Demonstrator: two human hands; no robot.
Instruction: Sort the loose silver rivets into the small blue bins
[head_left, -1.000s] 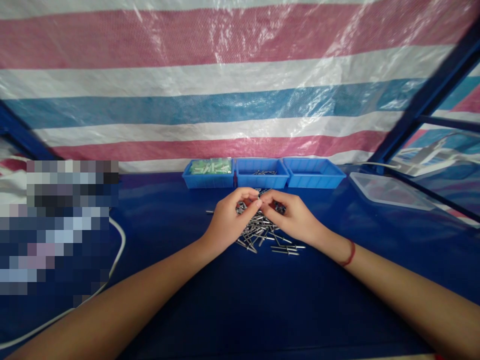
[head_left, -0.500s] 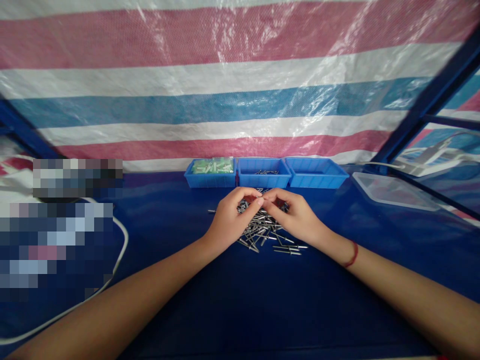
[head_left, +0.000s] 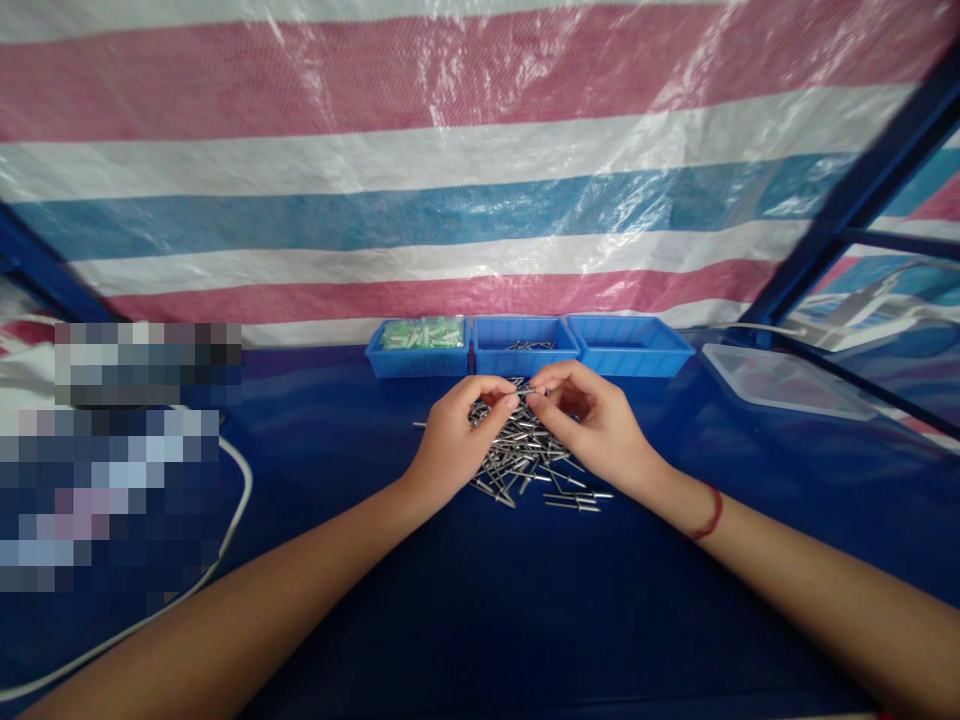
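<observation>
A heap of silvery blind rivets [head_left: 521, 450] lies on the blue tabletop. Over its far side, my left hand [head_left: 463, 425] and my right hand [head_left: 592, 415] face each other with thumbs and forefingers pinched. Between the fingertips stretches one thin blind rivet [head_left: 523, 392], gripped at either end by a hand. Its tips are hidden under the fingers. Several loose rivets [head_left: 574, 502] rest at the near right of the heap.
Behind the heap stand three blue bins: the left bin [head_left: 420, 366] holds green and white pieces, the middle bin [head_left: 525, 364] a few rivets, beside the right bin [head_left: 634, 362]. A clear plastic lid [head_left: 784, 382] lies right. A white cable [head_left: 244, 490] curves at left.
My hands have drawn slightly apart, the right one shifting right and up. The rivet now shows between the fingertips, which were touching before.
</observation>
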